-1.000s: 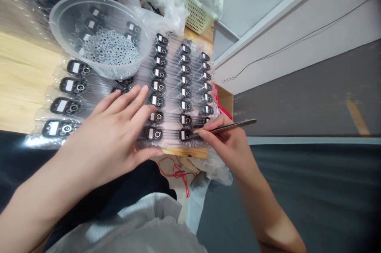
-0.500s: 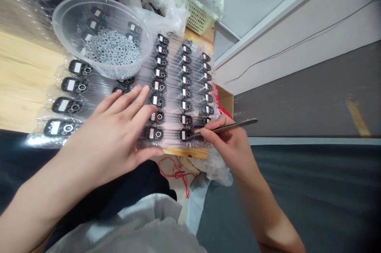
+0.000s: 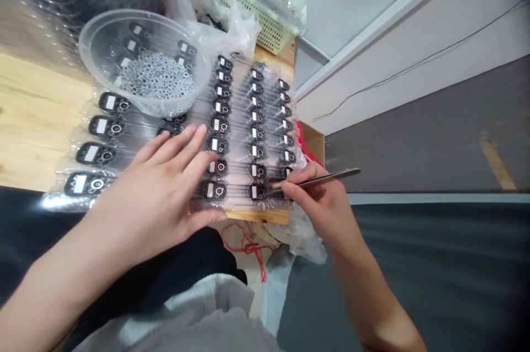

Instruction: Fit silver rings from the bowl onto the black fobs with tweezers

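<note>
Left hand (image 3: 159, 192): you press it flat, fingers spread, on the tray (image 3: 236, 120).
Right hand (image 3: 321, 200): you pinch tweezers (image 3: 318, 179), tips at the tray's near edge.

Pale wooden tabletop (image 3: 28, 120), dark grey floor (image 3: 434, 131), white ledge (image 3: 414, 31), thin cable (image 3: 414, 63)

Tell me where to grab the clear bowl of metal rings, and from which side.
Pinch the bowl by its flared rim at the left edge, coming from above. It sits upright with that rim free, while the left hand lies flat near its front side and the right hand holds tweezers.
</note>
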`<state>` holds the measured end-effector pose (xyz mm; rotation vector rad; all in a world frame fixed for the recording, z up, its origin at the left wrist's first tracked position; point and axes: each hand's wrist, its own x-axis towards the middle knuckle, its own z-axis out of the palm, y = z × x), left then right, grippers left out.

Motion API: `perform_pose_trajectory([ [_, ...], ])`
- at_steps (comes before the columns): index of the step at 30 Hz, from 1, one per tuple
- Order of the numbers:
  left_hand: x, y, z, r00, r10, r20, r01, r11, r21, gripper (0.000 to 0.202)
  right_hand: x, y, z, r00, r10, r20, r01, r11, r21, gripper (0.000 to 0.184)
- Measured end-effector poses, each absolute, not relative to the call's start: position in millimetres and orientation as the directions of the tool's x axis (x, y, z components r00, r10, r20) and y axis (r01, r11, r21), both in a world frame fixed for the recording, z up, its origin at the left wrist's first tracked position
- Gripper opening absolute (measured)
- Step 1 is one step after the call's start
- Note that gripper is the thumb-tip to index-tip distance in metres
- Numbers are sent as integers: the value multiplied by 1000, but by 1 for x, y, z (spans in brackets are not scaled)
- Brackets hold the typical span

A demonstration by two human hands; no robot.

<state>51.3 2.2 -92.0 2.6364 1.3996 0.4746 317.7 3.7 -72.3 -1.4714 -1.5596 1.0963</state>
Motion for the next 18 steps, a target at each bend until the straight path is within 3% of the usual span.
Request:
perform_pose_trajectory([
  [4, 51, 2, -94, 514, 825, 235, 793, -562, 236, 74, 314, 15, -60, -53, 997, 55, 387, 71, -920, 15],
  [8, 51, 1, -87, 508, 846, 165, 813, -534, 233, 77, 285, 45, -41, -33, 979, 199, 388, 196, -901, 17],
  [13, 50, 1, -82, 494, 868, 51, 824, -486, 291, 84, 217, 96, -30, -234, 917, 323, 281, 382, -880, 12],
  [18, 49, 1, -84, 482, 876, 22, 817, -458, 349, 81, 175, 135, -38, -403, 837, 371, 367, 519, -772, 11],
])
